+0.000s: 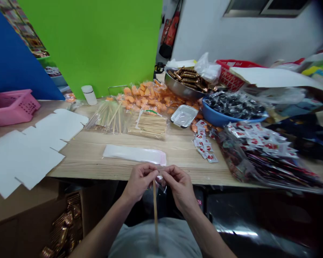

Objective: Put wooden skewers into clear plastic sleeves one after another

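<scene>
My left hand [139, 182] and my right hand [181, 184] meet at the table's front edge, thumbs and forefingers pinched. At my left fingertips is the upper end of a thin wooden stick [155, 211], which hangs down toward my lap. Between the hands is a small clear plastic wrapper [161, 185] with something shiny in it, its edge pinched in my right fingers. My fingers partly hide the wrapper and the top of the stick. Just beyond them lies a stack of clear plastic sleeves [134, 154].
Bundled wooden sticks [148, 125], loose sticks [109, 116] and orange wrapped pieces [148, 95] lie behind. A foil tray [184, 115], small sachets [203, 143], a blue basin [218, 117] and a steel bowl [177, 87] stand right. White cardboard [24, 154] lies left.
</scene>
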`<state>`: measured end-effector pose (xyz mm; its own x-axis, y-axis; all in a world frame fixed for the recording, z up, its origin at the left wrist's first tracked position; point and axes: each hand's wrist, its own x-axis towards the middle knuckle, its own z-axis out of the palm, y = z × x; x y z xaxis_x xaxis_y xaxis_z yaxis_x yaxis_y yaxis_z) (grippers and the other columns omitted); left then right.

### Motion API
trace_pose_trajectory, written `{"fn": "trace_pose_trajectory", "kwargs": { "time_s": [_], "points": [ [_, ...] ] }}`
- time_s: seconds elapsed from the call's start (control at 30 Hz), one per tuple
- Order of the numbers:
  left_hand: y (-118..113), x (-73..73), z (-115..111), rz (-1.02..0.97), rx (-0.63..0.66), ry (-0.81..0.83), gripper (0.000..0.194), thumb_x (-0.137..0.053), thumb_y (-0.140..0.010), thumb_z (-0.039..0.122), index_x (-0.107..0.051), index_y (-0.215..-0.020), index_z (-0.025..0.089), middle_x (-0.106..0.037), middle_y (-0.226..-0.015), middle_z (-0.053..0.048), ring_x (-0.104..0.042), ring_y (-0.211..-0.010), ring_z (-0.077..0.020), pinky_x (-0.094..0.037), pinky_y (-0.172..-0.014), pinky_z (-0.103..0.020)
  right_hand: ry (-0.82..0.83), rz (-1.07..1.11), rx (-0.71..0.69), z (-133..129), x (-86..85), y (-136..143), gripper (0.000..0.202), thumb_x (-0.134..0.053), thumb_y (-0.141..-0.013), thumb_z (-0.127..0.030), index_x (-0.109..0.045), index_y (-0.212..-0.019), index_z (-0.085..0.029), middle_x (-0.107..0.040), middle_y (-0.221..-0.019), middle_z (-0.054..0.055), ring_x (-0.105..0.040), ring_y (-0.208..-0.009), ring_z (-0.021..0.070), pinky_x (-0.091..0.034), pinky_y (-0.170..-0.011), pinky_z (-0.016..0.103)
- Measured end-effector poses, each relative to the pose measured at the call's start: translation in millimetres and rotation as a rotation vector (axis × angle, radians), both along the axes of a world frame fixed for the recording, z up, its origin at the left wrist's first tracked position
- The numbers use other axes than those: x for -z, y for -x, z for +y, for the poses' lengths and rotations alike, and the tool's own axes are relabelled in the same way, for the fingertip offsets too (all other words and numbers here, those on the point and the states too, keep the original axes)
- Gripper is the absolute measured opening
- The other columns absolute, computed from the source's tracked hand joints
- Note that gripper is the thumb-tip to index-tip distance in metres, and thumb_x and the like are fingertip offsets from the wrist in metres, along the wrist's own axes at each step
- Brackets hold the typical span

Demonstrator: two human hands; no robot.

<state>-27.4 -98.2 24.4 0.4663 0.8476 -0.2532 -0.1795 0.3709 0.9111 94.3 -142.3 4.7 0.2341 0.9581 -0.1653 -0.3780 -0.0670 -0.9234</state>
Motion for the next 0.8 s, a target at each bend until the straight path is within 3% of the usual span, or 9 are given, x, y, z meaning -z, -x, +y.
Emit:
{"fn": "trace_pose_trajectory", "kwargs": {
  "time_s": [0.13,0.3,0.5,0.8],
  "points": [
    [10.1,7.1,1.4,-0.001,0.013,0.044,0.014,-0.063,-0.069,0.023,-0.063,-0.075,0.011,-0.061,-0.053,0.000,-0.054,-0.043,-0.0090,-0.037,-0.042,-0.017,0.024,0.030,-0.069,-2.2,4.3,-1.7,0.018,-0.071,-0.070,-0.029,-0.057,-0.066,-0.018,-0.057,-0.059,-0.003,-0.049,-0.053,0.0093,-0.039,-0.053,0.021],
    [14.4,16.1,2.4,-0.040,0.090,0.039,0.028,-0.064,-0.071,0.026,-0.063,-0.094,0.012,-0.066,-0.061,-0.003,-0.058,-0.047,-0.0115,-0.038,-0.042,-0.018,0.019,0.015,-0.037,-3.4,6.7,-3.6,0.013,-0.072,-0.066,-0.026,-0.062,-0.070,-0.018,-0.058,-0.061,-0.003,-0.049,-0.054,0.0100,-0.040,-0.053,0.023],
    [20.0,25.3,1.2,-0.085,0.115,0.047,0.016,-0.066,-0.068,0.027,-0.064,-0.069,0.011,-0.063,-0.056,-0.002,-0.057,-0.047,-0.0116,-0.042,-0.043,-0.020,0.014,-0.068,-0.060,-7.5,13.2,-8.0,0.004,-0.066,-0.066,-0.023,-0.067,-0.065,-0.020,-0.057,-0.059,-0.001,-0.049,-0.057,0.0122,-0.038,-0.054,0.024],
    [25.1,23.4,0.8,-0.108,0.140,0.107,0.014,-0.057,-0.069,0.023,-0.063,-0.071,0.010,-0.063,-0.056,-0.003,-0.060,-0.052,-0.0132,-0.044,-0.053,-0.024,0.022,-0.147,-0.116,-8.8,15.7,-10.5,0.012,-0.057,-0.071,-0.024,-0.067,-0.066,-0.019,-0.059,-0.066,0.002,-0.051,-0.064,0.0142,-0.040,-0.060,0.026]
  ]
}}
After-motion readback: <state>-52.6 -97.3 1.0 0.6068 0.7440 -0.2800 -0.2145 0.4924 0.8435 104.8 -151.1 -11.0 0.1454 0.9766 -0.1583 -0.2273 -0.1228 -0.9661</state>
